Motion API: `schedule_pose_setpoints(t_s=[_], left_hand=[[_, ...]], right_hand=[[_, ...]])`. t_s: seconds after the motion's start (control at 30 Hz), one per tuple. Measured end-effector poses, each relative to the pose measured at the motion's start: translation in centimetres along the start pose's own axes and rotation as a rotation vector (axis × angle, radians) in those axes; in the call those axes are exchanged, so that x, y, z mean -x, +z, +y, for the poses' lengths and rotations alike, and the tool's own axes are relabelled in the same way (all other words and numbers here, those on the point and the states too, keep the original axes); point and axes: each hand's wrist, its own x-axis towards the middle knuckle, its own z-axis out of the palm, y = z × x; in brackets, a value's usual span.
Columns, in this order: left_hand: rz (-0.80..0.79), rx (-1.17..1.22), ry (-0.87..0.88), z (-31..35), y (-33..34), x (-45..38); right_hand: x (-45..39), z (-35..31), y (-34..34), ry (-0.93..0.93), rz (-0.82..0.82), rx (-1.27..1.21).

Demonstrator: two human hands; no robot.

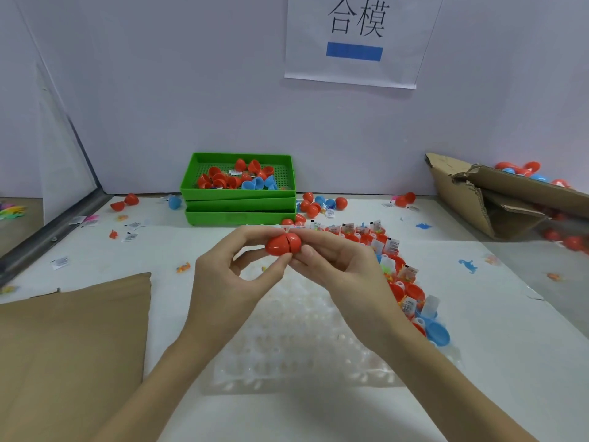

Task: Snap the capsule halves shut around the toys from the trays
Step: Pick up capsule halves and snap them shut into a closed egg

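Two hands hold one red capsule in the air above the clear blister tray on the table. The left hand pinches the larger half between thumb and fingertips; the right hand pinches the smaller half the same way. A dark seam line runs around the capsule where the halves meet. Whether the seam is fully seated cannot be told from this view, and the toy inside is hidden.

Handling judgement:
- The capsule appears to be thin, rigid moulded plastic: light, smooth and somewhat slippery.
- Hold each half on its domed end, clear of the seam, so no fingertip blocks the closing rim.
- Press the halves straight toward each other along the long axis. A skewed push would likely leave one side of the rim unseated.
- Moderate force should suffice; squeezing the shell walls sideways may deform the rim and hinder the snap.

Supply positions:
- Open capsule halves with packaged toys stand in rows along the right edge of the blister tray.
- More red and blue halves lie in the stacked green trays at the back of the table.
- A torn cardboard box at far right holds capsules in both colours.
- Loose small toys and packets lie scattered on the table.
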Motion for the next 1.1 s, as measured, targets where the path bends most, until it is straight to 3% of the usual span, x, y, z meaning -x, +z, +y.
schedule_pose_setpoints(t_s=[0.17, 0.7, 0.87, 0.97, 1.1], left_hand=[[-0.049, 0.096, -0.089, 0.0, -0.1, -0.2], [-0.040, -0.061, 0.009, 0.1, 0.0, 0.0], [-0.106, -0.343, 0.241, 0.1, 0.3, 0.3], [-0.109, -0.405, 0.285, 0.1, 0.8, 0.7], [-0.088, -0.458, 0.299, 0.0, 0.9, 0.8]], right_hand=[[-0.1, -0.2, -0.2, -0.004, 0.059, 0.055], [0.2, 0.1, 1.0, -0.028, -0.017, 0.124], [0.9, 1.1, 1.8, -0.167, 0.101, 0.554], [1.0, 1.2, 1.9, -0.160, 0.165, 0.568], [0.9, 1.1, 1.8, -0.194, 0.118, 0.662]])
